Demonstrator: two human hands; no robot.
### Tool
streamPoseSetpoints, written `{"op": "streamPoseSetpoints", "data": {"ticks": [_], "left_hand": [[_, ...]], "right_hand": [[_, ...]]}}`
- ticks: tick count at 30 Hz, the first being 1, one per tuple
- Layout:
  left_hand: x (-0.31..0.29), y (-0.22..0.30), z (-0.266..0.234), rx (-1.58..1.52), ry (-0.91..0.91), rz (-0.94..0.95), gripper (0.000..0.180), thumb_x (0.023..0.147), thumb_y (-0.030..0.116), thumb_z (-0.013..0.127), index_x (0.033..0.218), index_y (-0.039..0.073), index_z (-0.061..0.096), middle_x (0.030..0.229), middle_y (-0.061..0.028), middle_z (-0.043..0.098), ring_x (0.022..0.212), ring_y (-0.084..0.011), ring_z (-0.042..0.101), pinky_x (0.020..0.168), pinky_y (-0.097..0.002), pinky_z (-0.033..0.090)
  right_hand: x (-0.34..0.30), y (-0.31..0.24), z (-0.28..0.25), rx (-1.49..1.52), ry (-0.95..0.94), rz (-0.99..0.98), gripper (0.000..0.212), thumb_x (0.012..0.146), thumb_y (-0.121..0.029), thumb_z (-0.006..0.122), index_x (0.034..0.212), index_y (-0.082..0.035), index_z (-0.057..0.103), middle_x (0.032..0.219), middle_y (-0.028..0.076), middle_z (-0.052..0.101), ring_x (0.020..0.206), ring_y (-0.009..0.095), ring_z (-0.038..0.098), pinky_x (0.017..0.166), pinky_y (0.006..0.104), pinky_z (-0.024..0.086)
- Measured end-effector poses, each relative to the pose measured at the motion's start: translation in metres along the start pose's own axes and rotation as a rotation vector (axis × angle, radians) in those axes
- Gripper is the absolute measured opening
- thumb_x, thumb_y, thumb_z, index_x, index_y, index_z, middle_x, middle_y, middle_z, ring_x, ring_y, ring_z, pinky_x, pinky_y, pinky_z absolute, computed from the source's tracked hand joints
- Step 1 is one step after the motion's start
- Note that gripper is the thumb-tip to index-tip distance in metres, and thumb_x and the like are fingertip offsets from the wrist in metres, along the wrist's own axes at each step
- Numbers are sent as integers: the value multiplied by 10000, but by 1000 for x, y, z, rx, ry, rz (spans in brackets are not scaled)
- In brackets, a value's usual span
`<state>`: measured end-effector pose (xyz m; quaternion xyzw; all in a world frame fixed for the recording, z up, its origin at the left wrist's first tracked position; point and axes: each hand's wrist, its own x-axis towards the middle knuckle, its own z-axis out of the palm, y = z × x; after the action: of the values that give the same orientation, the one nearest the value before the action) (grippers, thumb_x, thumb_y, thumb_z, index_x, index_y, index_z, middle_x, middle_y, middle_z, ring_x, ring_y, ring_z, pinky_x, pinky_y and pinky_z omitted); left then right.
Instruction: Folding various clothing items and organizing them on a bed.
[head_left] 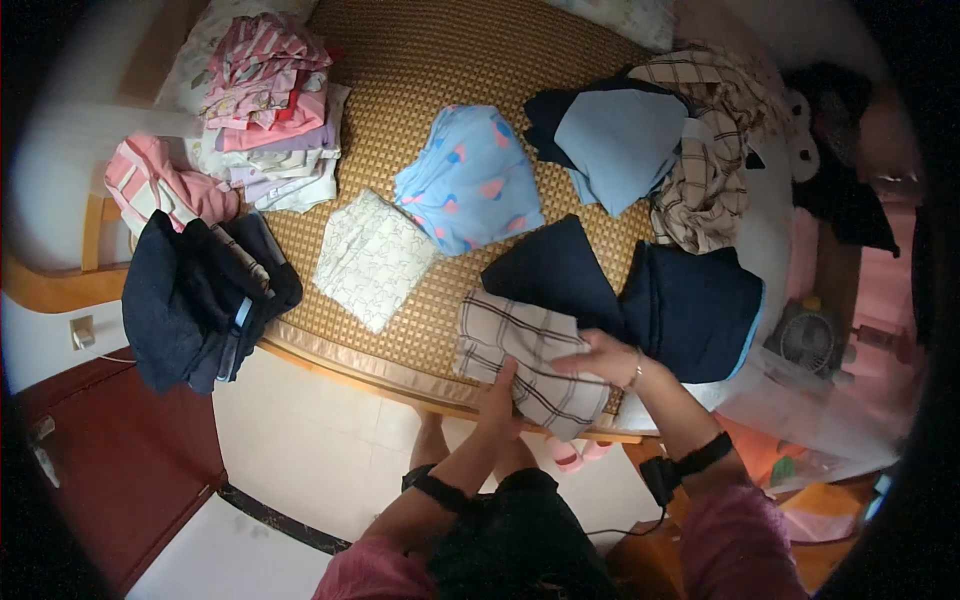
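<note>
A folded beige plaid garment point(540, 335) with dark crossing lines lies at the bed's front edge, between my two hands. My left hand point(498, 405) grips its near side, thumb on top and the other fingers hidden beneath. At its right side, my right hand point(605, 362) holds the fabric with the thumb laid across it. Just behind the garment is a dark navy folded piece point(555, 270), and another navy piece with a light blue edge point(695, 310) lies to the right. A blue patterned garment point(475, 180) and a folded white patterned one point(372, 258) rest farther left.
A tall stack of folded clothes point(275, 130) stands at the far left of the woven mat point(400, 60). Dark clothes point(185, 300) hang over a wooden chair point(50, 290). Light blue point(620, 140) and crumpled plaid clothes point(700, 190) lie back right. A small fan point(806, 340) stands right.
</note>
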<state>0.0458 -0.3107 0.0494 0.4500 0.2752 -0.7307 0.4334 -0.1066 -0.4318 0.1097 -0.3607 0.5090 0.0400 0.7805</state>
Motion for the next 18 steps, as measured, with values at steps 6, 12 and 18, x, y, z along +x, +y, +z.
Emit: {"op": "streamPoseSetpoints", "data": {"ticks": [6,12,18], "left_hand": [[4,45,38,713,18,281,308,862,247,586,1071,24,551,953,-85,600,857,-184,573,765,-338,476],[65,48,43,1138,490,606,629,707,256,753,1128,-31,384,1100,-188,514,1000,-260,516,858,-378,430],[76,39,2,528,184,729,708,698,270,747,1222,-56,400,1138,-192,537,1017,-289,542,859,-369,444]], "right_hand": [[3,57,-39,219,339,32,426,752,-283,708,1040,10,595,1003,77,629,913,135,578,769,295,469],[48,82,-88,-1076,956,-466,783,736,-287,708,1297,69,294,1281,263,381,1154,392,399,987,412,321],[72,37,-46,-32,515,-66,768,740,-318,706,1302,60,344,1285,209,421,1212,311,375,964,401,360]]}}
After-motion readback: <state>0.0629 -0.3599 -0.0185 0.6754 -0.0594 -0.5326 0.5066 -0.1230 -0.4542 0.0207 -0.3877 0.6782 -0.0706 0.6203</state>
